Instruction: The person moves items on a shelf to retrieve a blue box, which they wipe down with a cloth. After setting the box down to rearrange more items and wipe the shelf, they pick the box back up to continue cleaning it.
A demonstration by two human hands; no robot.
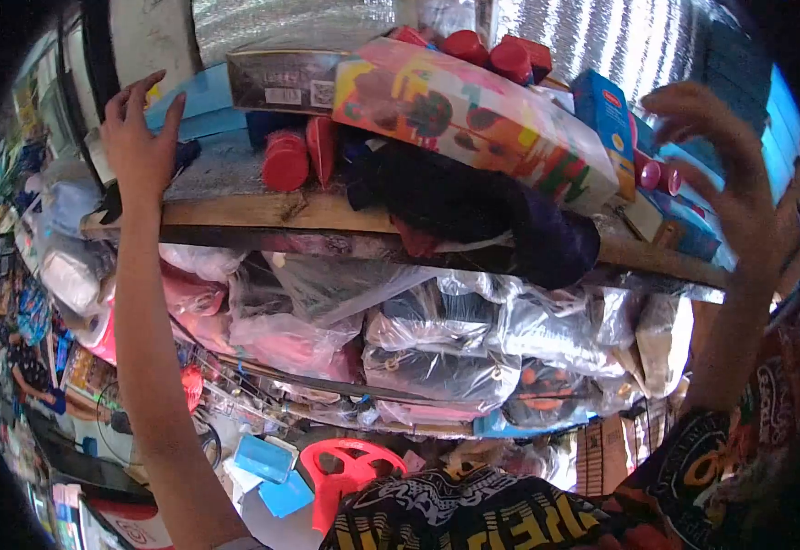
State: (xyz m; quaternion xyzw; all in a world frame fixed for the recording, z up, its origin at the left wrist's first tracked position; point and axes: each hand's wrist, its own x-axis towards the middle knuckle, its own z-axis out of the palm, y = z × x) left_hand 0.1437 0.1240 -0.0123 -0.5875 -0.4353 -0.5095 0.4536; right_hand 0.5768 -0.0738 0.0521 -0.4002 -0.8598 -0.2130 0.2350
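My left hand (142, 151) is raised over the left end of a wooden shelf (263, 214), its fingers spread beside a light blue box (203, 99). On the right, my right hand (730, 170) is up with its fingers curved and apart, holding nothing. Closest to it are some pink-red caps (658, 176) and an upright blue box (604, 103). Between my hands lies a long box with a colourful print (473, 112), tilted on the shelf. Dark cloth (482, 197) hangs over the shelf edge below it. Left of the cloth sits a red cylindrical container (285, 161).
Clear plastic-wrapped bundles (441, 367) fill the shelf below. A red plastic chair (350, 458) and blue boxes (265, 458) are on the floor. More red containers (510, 60) stand behind the printed box. Another person (32, 371) shows at far left.
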